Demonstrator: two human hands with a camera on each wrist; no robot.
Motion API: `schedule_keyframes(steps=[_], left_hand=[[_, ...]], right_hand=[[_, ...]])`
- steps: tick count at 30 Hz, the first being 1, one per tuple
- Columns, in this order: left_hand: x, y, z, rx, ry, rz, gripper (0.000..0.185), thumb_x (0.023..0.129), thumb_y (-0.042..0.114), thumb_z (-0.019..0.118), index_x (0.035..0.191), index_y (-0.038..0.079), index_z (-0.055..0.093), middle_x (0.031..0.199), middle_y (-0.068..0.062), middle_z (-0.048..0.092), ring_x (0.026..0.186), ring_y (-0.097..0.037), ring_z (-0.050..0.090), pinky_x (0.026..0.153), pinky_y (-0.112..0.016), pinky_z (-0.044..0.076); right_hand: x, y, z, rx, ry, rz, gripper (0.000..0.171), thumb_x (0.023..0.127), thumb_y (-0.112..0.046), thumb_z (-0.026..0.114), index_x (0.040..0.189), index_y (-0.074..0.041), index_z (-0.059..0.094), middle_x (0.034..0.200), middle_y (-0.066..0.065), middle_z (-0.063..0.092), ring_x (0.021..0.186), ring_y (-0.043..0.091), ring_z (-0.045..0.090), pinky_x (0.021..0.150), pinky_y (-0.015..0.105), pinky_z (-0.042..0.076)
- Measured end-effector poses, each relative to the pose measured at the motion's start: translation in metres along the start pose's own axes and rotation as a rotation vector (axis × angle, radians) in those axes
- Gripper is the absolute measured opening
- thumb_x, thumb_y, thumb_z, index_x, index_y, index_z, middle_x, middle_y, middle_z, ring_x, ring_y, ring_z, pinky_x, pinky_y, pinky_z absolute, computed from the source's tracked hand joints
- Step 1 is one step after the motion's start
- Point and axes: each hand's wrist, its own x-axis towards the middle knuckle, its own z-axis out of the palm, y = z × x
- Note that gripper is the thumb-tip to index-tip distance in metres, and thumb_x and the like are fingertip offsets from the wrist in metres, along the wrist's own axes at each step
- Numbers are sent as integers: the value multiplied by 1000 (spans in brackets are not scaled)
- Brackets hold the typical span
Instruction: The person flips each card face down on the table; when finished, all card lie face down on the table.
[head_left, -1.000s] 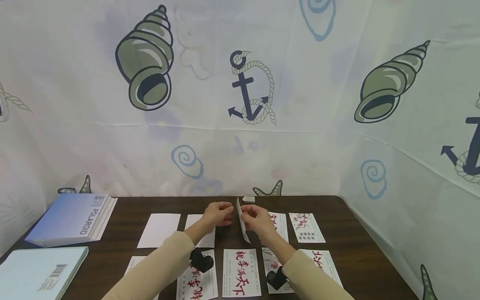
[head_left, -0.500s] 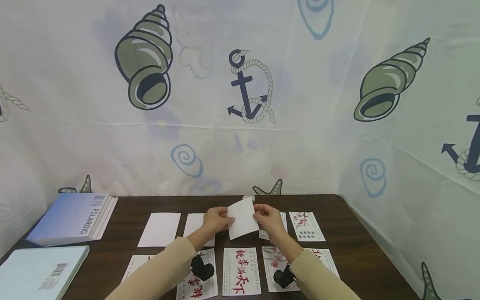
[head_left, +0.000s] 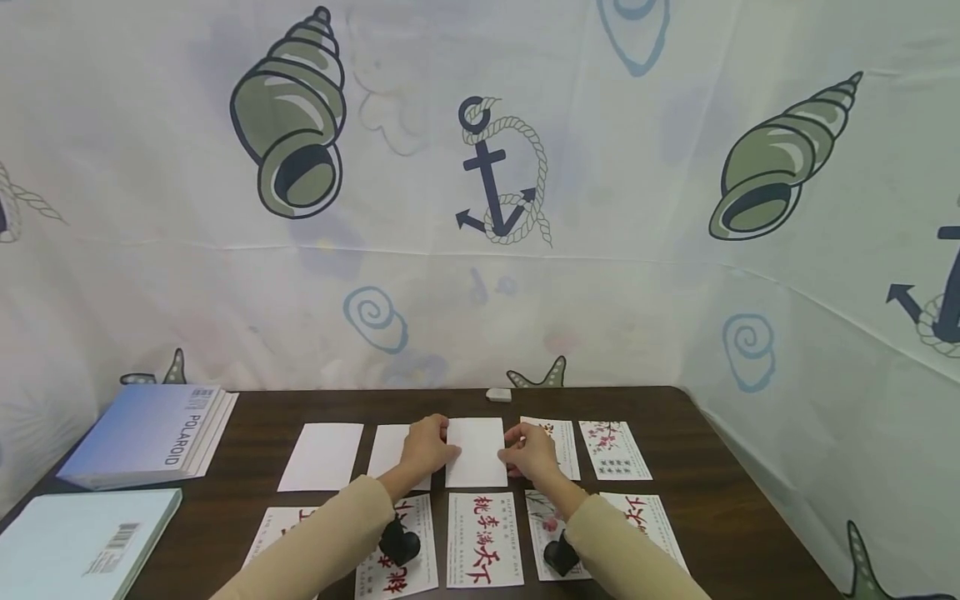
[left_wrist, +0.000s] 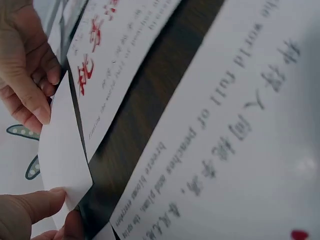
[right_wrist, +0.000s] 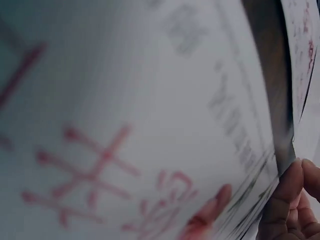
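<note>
A blank white card [head_left: 476, 451] lies blank side up in the back row of cards on the dark brown table [head_left: 712, 517]. My left hand [head_left: 442, 450] pinches its left edge and my right hand [head_left: 513, 455] pinches its right edge. In the left wrist view my left thumb [left_wrist: 35, 212] presses the near corner of the white card [left_wrist: 62, 160], and the right hand's fingers [left_wrist: 27, 85] curl at its far edge. The right wrist view shows only a blurred card with red characters [right_wrist: 125, 150] and my right fingertips [right_wrist: 290, 200] at the lower right.
Two blank cards [head_left: 321, 456] lie left of the held one, and printed cards [head_left: 613, 450] lie to its right. A front row of red-lettered cards [head_left: 483, 542] lies nearer me. A Polaroid book stack [head_left: 146, 433] and a pale blue book [head_left: 75, 542] sit at left. A small white block [head_left: 498, 394] lies at the back edge.
The card stood on edge in my right hand, then both hands turned it blank side up and lowered it into the back row. Both hands moved down with it.
</note>
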Motion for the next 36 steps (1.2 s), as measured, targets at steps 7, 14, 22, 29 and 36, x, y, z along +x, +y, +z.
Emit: schedule_keyframes(steps=[7,14,22,29,36], left_hand=[[1,10,0,103,-16,26,36,72,8,76,101,-8,61,91,-17,57,83,-28,54,70,-41,50],[4,11,2,185,-38,51,34,72,9,77,98,-9,63,91,-17,58,87,-30,55,74,-43,50],[5,10,-1,218,-44,72,21,70,8,78,77,-1,61,79,-12,53,71,-23,49,60,-38,46],[7,11,-2,207,-74,77,21,70,8,79,72,1,59,77,-9,51,71,-21,46,60,-36,44],[9,11,-1,222,-70,126,30,69,7,80,63,4,51,71,-6,47,71,-19,42,58,-33,39]], right_hand=[[2,-5,0,-160,31,-59,18,72,7,70,88,5,61,60,4,57,41,7,48,40,22,48],[7,-2,-12,-97,40,-36,19,77,3,68,95,6,62,63,2,56,46,8,50,41,18,42],[28,17,-64,88,120,100,25,86,0,62,109,10,58,75,4,52,58,9,52,53,20,49],[41,39,-82,3,79,163,33,81,3,67,112,9,56,73,4,53,53,6,49,49,15,46],[46,40,-87,-77,20,174,41,78,2,70,116,7,54,69,5,54,54,9,50,49,19,46]])
